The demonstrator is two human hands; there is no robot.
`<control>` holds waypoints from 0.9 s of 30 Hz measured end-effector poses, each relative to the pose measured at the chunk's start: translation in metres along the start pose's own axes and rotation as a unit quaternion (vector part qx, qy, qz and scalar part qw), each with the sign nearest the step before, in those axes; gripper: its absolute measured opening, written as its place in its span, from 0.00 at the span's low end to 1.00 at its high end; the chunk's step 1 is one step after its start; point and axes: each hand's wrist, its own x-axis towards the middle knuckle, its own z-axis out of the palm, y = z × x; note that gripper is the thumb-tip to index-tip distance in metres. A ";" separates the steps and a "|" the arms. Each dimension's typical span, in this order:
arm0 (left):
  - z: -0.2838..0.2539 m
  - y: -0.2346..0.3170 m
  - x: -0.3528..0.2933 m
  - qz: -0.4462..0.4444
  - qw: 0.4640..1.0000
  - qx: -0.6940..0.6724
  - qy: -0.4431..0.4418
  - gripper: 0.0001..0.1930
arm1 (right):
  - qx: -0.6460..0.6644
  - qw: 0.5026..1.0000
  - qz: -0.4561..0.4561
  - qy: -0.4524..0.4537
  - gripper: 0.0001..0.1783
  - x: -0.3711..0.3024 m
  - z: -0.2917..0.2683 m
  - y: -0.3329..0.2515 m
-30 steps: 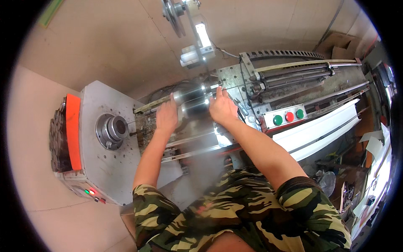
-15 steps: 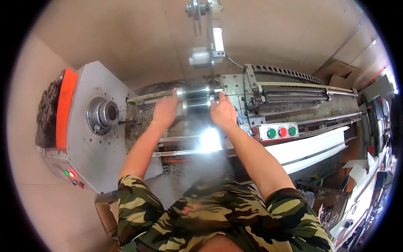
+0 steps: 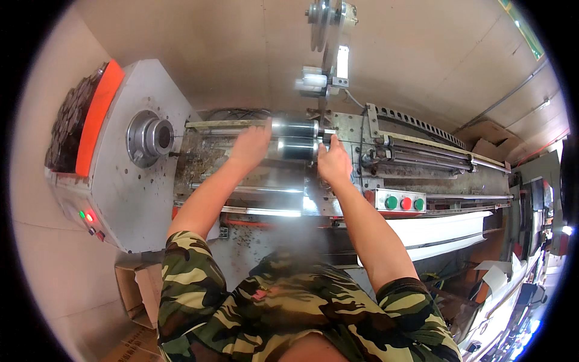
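Two shiny metal rollers lie one behind the other over the machine bed, the upper roller (image 3: 294,127) a little longer to the left than the lower roller (image 3: 298,148). My left hand (image 3: 251,146) has its curled fingers at the left end of the upper roller. At the other end, my right hand (image 3: 335,163) has thumb and forefinger around the short shaft stub that sticks out there. The palm and lower fingers of the right hand are partly hidden from above. Blur and glare cover the area just below the rollers.
At left stands a grey machine head with a round chuck (image 3: 151,140) and an orange-edged top (image 3: 99,117). A button box (image 3: 398,202) with green and red buttons sits right of my right forearm. Rails (image 3: 428,160) run rightward. A pulley arm (image 3: 330,54) rises behind; a cardboard box (image 3: 142,289) is lower left.
The whole view has shifted, with the machine appearing farther right near the rollers. Both hands stay at the roller ends, with my left wrist slightly more bent.
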 end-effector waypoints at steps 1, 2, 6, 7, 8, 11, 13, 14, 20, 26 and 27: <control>-0.003 0.001 0.000 0.000 1.000 0.002 -0.005 0.32 | -0.006 1.000 0.004 0.000 0.28 0.001 0.001 0.001; -0.005 0.002 0.001 0.001 1.000 0.004 -0.009 0.32 | -0.013 1.000 0.008 0.001 0.28 0.002 0.002 0.001; -0.003 0.003 0.000 0.001 1.000 0.005 -0.005 0.32 | -0.019 1.000 0.014 -0.011 0.29 0.004 0.002 0.003; -0.002 0.003 0.000 0.002 1.000 0.010 -0.001 0.32 | -0.019 1.000 0.010 -0.005 0.29 0.003 0.003 0.003; 0.000 0.002 0.000 0.003 1.000 0.014 0.004 0.32 | -0.018 1.000 0.005 0.001 0.28 0.002 0.003 0.004; 0.005 0.001 0.001 0.006 1.000 0.027 0.002 0.32 | -0.016 1.000 0.004 0.015 0.28 0.001 0.002 0.002; 0.004 0.001 0.002 0.004 1.000 0.011 -0.009 0.32 | -0.011 1.000 0.006 0.018 0.28 0.001 0.000 0.001; 0.003 0.001 0.003 0.002 1.000 0.003 -0.015 0.32 | -0.008 1.000 0.006 0.018 0.28 0.001 0.000 0.001; 0.013 0.002 0.002 0.001 1.000 0.009 0.008 0.32 | -0.003 0.999 0.034 0.001 0.32 0.000 -0.006 -0.003; 0.019 0.004 0.002 0.001 1.000 -0.001 0.028 0.31 | -0.017 0.998 0.054 -0.008 0.33 -0.001 -0.007 -0.004; 0.019 0.003 0.003 0.005 1.000 0.004 0.025 0.31 | -0.014 0.998 0.053 -0.002 0.33 -0.001 -0.007 -0.004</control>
